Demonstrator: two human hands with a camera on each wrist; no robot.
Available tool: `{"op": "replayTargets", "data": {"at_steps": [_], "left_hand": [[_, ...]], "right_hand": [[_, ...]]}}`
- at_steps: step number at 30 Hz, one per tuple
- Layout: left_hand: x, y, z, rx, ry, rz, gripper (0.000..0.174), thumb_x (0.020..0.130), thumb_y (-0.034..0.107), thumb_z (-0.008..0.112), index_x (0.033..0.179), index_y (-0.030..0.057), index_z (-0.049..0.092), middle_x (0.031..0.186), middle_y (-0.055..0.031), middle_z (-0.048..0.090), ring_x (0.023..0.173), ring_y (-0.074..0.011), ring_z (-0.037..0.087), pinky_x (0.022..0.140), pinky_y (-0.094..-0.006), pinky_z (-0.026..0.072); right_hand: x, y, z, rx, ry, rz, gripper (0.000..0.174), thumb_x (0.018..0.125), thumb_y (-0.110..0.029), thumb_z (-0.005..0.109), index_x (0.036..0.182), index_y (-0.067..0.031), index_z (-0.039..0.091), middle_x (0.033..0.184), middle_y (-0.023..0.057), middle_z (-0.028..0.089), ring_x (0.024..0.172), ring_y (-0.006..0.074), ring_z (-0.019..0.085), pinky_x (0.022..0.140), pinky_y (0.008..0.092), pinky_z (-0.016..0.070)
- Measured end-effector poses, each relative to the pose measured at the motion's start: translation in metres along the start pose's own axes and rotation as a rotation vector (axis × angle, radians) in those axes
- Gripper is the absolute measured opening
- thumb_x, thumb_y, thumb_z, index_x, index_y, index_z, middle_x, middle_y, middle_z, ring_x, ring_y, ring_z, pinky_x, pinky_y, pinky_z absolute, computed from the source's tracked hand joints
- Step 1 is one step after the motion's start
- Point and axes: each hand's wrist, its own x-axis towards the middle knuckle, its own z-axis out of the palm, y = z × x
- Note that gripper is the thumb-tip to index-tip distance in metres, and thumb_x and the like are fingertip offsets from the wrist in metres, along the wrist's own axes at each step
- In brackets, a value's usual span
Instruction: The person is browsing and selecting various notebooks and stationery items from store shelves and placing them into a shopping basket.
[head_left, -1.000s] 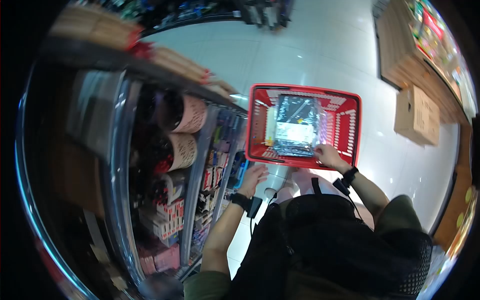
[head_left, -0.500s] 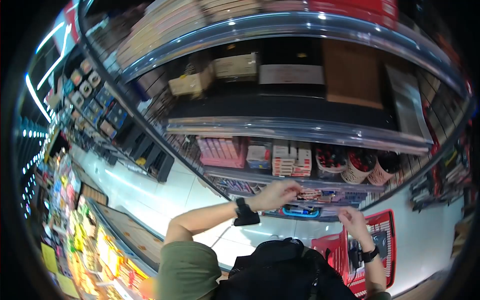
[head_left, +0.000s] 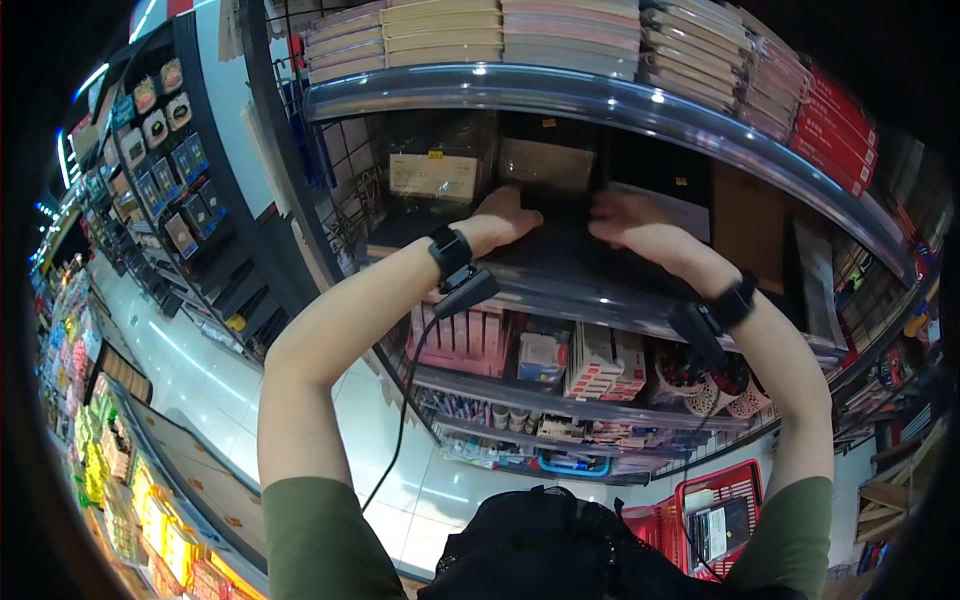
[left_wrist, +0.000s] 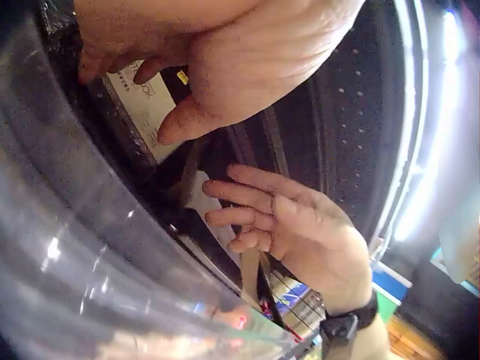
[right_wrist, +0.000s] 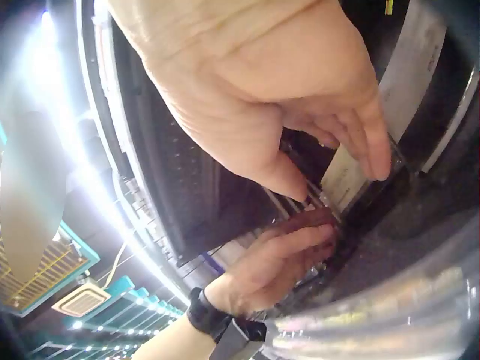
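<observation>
Both hands reach into a dark shelf bay that holds black notebooks with pale bands. My left hand [head_left: 508, 218] is at the lower edge of the middle notebook [head_left: 545, 165], fingers and thumb spread apart. In the left wrist view, the fingers of that left hand [left_wrist: 217, 64] overlap a pale printed band [left_wrist: 141, 101]. My right hand [head_left: 635, 222] is to its right, in front of a black notebook [head_left: 650, 165], fingers loosely bent. In the right wrist view, the right hand [right_wrist: 277, 97] has thumb and fingers apart. Another banded notebook [head_left: 433, 178] stands at the left.
A clear shelf edge [head_left: 600, 295] runs below the hands, another edge [head_left: 560, 88] above, with stacked pale notebooks [head_left: 570, 35]. Pink boxes [head_left: 460, 340] and red-and-white boxes [head_left: 600, 365] sit lower. A red basket [head_left: 652, 525] with dark packaged items [head_left: 722, 525] stands at the lower right.
The view has turned from the basket to the shelves. The right hand has left the basket, and both hands have moved up and forward into the notebook bay.
</observation>
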Motion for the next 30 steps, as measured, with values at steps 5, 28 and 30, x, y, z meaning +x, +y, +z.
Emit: {"op": "replayTargets", "data": {"at_steps": [5, 28, 30], "left_hand": [[0.041, -0.024, -0.006, -0.134, -0.029, 0.214, 0.043, 0.072, 0.022, 0.067, 0.106, -0.0055, 0.060, 0.104, -0.0210, 0.063, 0.098, -0.0288, 0.061, 0.082, -0.0333, 0.0475], [0.049, -0.021, -0.020, -0.447, -0.188, 0.037, 0.049, 0.079, 0.027, 0.066, 0.122, 0.0064, 0.054, 0.124, -0.0099, 0.053, 0.116, -0.0206, 0.044, 0.098, -0.0311, 0.0324], [0.051, -0.021, -0.024, -0.419, -0.250, 0.005, 0.054, 0.079, 0.028, 0.067, 0.126, 0.0051, 0.051, 0.126, -0.0103, 0.051, 0.118, -0.0215, 0.042, 0.100, -0.0313, 0.0307]], "right_hand": [[0.072, 0.012, -0.007, 0.065, 0.069, 0.191, 0.045, 0.081, -0.020, 0.063, 0.117, 0.0034, 0.050, 0.107, 0.0164, 0.057, 0.088, 0.0229, 0.061, 0.067, 0.0318, 0.0538], [0.117, 0.037, -0.012, 0.082, 0.193, 0.027, 0.040, 0.080, -0.026, 0.068, 0.110, -0.0009, 0.059, 0.097, 0.0115, 0.064, 0.078, 0.0169, 0.062, 0.066, 0.0282, 0.0477], [0.119, 0.030, -0.007, 0.031, 0.274, -0.144, 0.043, 0.080, -0.028, 0.068, 0.111, 0.0005, 0.058, 0.101, 0.0121, 0.064, 0.084, 0.0180, 0.062, 0.073, 0.0289, 0.0488]]}}
